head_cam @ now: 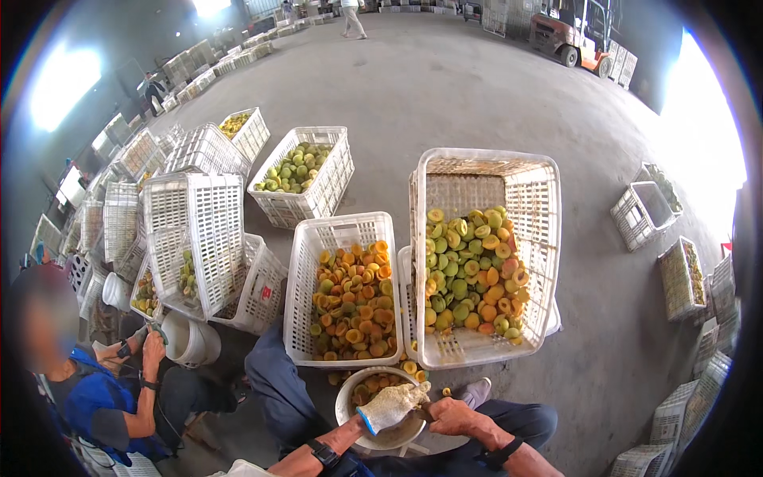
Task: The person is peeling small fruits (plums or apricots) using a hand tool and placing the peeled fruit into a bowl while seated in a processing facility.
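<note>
Over a round white bucket that holds halved fruit, my left hand, in a pale work glove with a blue cuff, has its fingers curled; whether a fruit is inside them I cannot tell. Close on its right, my bare right hand is closed round a small dark-handled tool, its tip hidden at the glove. Beyond the bucket stands a white plastic crate of orange halved apricots. To its right, a tilted white crate holds green and orange apricots, some of them halved.
A co-worker sits at the left near a white bucket. Stacked crates rise beyond, beside a crate of green fruit. More crates line the right edge. A forklift stands far off; a person walks there.
</note>
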Available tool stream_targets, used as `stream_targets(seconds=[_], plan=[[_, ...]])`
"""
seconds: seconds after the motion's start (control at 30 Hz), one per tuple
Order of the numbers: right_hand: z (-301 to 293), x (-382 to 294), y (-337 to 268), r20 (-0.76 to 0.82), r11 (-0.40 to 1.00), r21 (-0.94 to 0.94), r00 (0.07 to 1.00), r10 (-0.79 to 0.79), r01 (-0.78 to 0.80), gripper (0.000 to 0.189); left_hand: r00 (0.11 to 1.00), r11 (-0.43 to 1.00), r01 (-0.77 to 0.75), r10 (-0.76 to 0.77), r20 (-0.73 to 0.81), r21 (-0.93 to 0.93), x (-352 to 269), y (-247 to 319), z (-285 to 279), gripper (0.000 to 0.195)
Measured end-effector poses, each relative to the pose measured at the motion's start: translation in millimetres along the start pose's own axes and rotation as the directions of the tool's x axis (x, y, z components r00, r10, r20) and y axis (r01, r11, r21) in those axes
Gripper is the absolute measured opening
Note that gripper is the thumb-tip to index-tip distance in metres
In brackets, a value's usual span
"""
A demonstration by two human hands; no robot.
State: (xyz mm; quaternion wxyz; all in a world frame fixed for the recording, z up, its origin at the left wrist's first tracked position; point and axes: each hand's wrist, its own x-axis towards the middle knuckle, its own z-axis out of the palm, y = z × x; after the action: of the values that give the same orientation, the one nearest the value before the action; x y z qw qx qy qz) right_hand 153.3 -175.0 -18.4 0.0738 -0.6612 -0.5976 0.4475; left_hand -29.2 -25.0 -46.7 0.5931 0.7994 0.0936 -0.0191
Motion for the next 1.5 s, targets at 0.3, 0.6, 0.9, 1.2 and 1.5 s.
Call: stream_targets(seconds=[0.3, 0.6, 0.9, 1.2, 1.5], plan=[[40, 10, -71, -0.475, 0.983, 0.038, 0.862, 0.176, -0.180, 0.022, 0.940, 0.981, 0.179, -0.192, -0.281, -0.071, 8, -12, -12, 0.041], [99, -3, -82, -0.484, 0.986, 0.034, 0.860, 0.159, -0.163, 0.016, 0.761, 0.299, 0.050, -0.629, -0.157, -0.953, -6, 29, -28, 0.031], [76, 3, -86, -0.735, 0.991, 0.022, 0.671, 0.103, -0.128, 0.021, 0.827, 0.355, -0.124, -0.479, -0.294, -0.927, 6, 38, -87, 0.037], [110, 18, -49, -0.100, 0.889, 0.365, 0.938, 0.331, -0.275, 0.023, 0.589, 0.263, -0.156, -0.749, -0.303, -0.952, 17, 1, -95, 0.036], [82, 16, -71, -0.235, 0.766, 0.642, 0.960, 0.152, 0.035, 0.036, 0.633, 0.433, 0.021, -0.703, -0.323, -0.901, 36, -19, -108, 0.046]])
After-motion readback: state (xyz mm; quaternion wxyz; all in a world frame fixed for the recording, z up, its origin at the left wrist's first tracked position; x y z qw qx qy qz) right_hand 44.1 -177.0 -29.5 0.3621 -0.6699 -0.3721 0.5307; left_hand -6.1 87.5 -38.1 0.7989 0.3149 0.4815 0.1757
